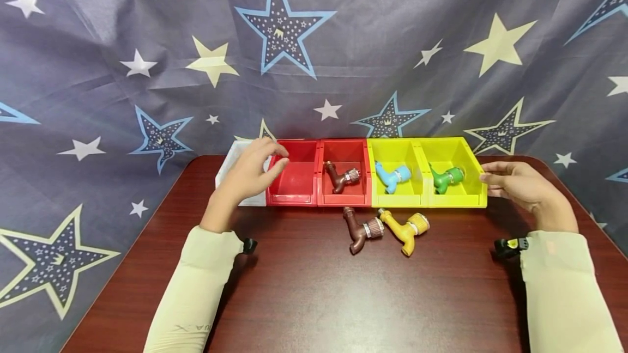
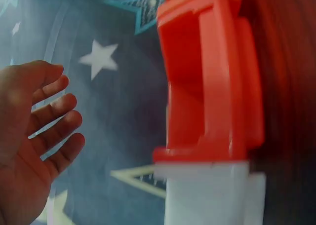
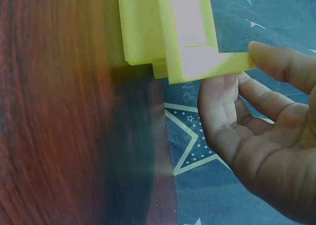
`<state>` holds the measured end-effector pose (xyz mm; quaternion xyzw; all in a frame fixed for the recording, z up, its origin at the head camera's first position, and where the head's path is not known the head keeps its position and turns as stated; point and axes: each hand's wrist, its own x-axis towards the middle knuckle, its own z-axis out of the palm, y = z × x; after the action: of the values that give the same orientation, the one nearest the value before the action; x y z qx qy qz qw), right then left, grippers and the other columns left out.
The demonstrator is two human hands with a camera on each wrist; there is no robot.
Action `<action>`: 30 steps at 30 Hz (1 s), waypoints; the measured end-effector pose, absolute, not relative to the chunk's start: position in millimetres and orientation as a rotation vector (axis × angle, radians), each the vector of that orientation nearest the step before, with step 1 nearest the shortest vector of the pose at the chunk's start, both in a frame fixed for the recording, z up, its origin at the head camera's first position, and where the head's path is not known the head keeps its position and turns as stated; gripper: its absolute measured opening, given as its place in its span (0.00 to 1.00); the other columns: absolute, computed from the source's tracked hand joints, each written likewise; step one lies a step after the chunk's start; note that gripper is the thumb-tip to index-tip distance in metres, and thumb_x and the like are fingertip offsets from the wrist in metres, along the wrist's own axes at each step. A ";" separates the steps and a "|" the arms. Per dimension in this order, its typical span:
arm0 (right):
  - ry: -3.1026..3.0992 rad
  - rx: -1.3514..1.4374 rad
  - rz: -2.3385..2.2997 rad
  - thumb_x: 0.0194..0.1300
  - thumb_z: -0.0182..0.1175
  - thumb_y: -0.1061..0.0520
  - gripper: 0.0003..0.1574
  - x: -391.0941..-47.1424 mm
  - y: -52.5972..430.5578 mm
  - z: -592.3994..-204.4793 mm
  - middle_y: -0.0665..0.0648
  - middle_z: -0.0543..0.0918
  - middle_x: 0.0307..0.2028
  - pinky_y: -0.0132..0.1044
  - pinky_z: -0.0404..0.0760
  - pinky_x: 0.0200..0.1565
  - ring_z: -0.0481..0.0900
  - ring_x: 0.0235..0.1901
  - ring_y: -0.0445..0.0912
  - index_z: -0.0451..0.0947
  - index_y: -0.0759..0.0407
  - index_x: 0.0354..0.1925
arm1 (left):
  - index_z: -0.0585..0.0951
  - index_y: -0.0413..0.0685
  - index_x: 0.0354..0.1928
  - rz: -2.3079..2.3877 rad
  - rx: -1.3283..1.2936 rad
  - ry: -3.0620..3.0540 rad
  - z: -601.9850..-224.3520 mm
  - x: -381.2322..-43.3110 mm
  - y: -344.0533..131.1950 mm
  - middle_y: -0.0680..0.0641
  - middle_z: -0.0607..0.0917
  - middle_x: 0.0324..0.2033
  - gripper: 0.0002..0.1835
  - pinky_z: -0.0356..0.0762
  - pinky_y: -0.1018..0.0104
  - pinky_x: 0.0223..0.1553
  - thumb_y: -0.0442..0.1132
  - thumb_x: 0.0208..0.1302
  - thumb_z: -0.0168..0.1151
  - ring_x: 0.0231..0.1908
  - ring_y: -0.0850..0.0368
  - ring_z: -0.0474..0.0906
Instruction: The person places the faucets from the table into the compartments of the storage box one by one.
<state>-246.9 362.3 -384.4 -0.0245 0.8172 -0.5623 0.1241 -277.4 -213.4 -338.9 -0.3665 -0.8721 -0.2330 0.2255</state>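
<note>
Sleeves [image 1: 193,282], pale, extend forward at both sides over glossy reddish-brown surface [image 1: 314,298]. Brown tap [image 1: 358,232] and yellow tap [image 1: 403,231] lie there side by side, just before five-bin row [image 1: 399,201]. Left hand [image 1: 252,170] raised near white bin [image 2: 205,198] and left red bin [image 1: 294,176], fingers loosely curved, holding nothing. Right hand [image 1: 522,185]: thumb and fingers pinch edge of right yellow bin [image 1: 456,201]. Second brown tap [image 1: 338,178] in right red bin [image 1: 343,151]; blue tap [image 1: 392,178], green tap [image 1: 446,181] in yellow bins, one each. Beyond: wrinkled grey-blue star-printed cloth [image 1: 343,86].
</note>
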 end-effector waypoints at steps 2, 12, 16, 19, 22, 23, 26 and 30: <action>2.385 -0.070 -1.633 0.78 0.56 0.60 0.36 -246.4 362.8 -384.2 0.43 0.83 0.44 0.35 0.85 0.46 0.85 0.43 0.38 0.55 0.80 0.71 | 0.83 0.46 0.44 -0.621 -1.051 -2.426 -341.5 -275.9 -204.0 0.47 0.83 0.42 0.08 0.74 0.52 0.54 0.40 0.68 0.66 0.47 0.50 0.77; 2.394 -0.079 -1.619 0.78 0.56 0.58 0.35 -245.9 363.5 -383.9 0.44 0.83 0.45 0.36 0.85 0.48 0.85 0.44 0.39 0.56 0.79 0.70 | 0.84 0.51 0.48 -0.475 -1.219 -2.476 -354.9 -264.3 -162.4 0.50 0.82 0.47 0.10 0.72 0.54 0.57 0.46 0.70 0.65 0.51 0.51 0.75; 2.389 -0.083 -1.629 0.78 0.55 0.58 0.35 -246.1 363.5 -384.4 0.43 0.83 0.45 0.36 0.85 0.47 0.85 0.44 0.39 0.56 0.80 0.70 | 0.84 0.54 0.52 -0.385 -1.320 -2.517 -361.2 -256.9 -146.0 0.52 0.81 0.50 0.12 0.72 0.55 0.55 0.47 0.70 0.65 0.51 0.53 0.74; 2.388 -0.079 -1.635 0.78 0.55 0.58 0.35 -246.2 364.2 -384.6 0.42 0.83 0.44 0.36 0.85 0.47 0.85 0.44 0.39 0.56 0.79 0.70 | 0.83 0.54 0.55 -0.324 -1.393 -2.518 -366.4 -251.6 -134.6 0.51 0.81 0.52 0.16 0.73 0.56 0.56 0.49 0.69 0.66 0.54 0.53 0.74; 2.394 -0.079 -1.625 0.78 0.56 0.58 0.35 -246.2 365.2 -384.7 0.42 0.83 0.44 0.36 0.85 0.47 0.85 0.44 0.39 0.56 0.79 0.70 | 0.82 0.54 0.58 -0.252 -1.465 -2.508 -371.6 -245.8 -124.3 0.51 0.80 0.56 0.19 0.72 0.56 0.59 0.51 0.70 0.65 0.57 0.53 0.73; 2.397 -0.082 -1.620 0.78 0.56 0.58 0.35 -246.2 365.2 -384.5 0.42 0.83 0.44 0.35 0.85 0.47 0.85 0.44 0.39 0.56 0.79 0.71 | 0.82 0.54 0.58 -0.245 -1.491 -2.504 -373.4 -244.0 -121.5 0.50 0.80 0.56 0.19 0.71 0.56 0.60 0.51 0.70 0.64 0.58 0.53 0.73; 2.393 -0.091 -1.620 0.78 0.55 0.58 0.35 -246.6 365.1 -384.1 0.43 0.83 0.45 0.36 0.85 0.48 0.85 0.44 0.39 0.56 0.79 0.71 | 0.81 0.56 0.59 -0.253 -1.554 -2.516 -377.9 -240.3 -115.6 0.52 0.79 0.58 0.20 0.69 0.56 0.64 0.54 0.70 0.63 0.60 0.55 0.71; 2.391 -0.087 -1.629 0.79 0.55 0.59 0.35 -247.3 365.8 -385.0 0.43 0.83 0.45 0.36 0.85 0.47 0.85 0.44 0.39 0.56 0.79 0.70 | 0.79 0.60 0.59 -0.285 -1.627 -2.565 -383.2 -237.3 -110.5 0.54 0.78 0.59 0.22 0.66 0.56 0.66 0.58 0.69 0.64 0.62 0.57 0.70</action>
<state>-247.3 365.8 -385.0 -0.0298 0.8198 -0.5584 0.1234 -237.3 -110.5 -383.2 -0.5327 -0.8399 -0.0933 0.0451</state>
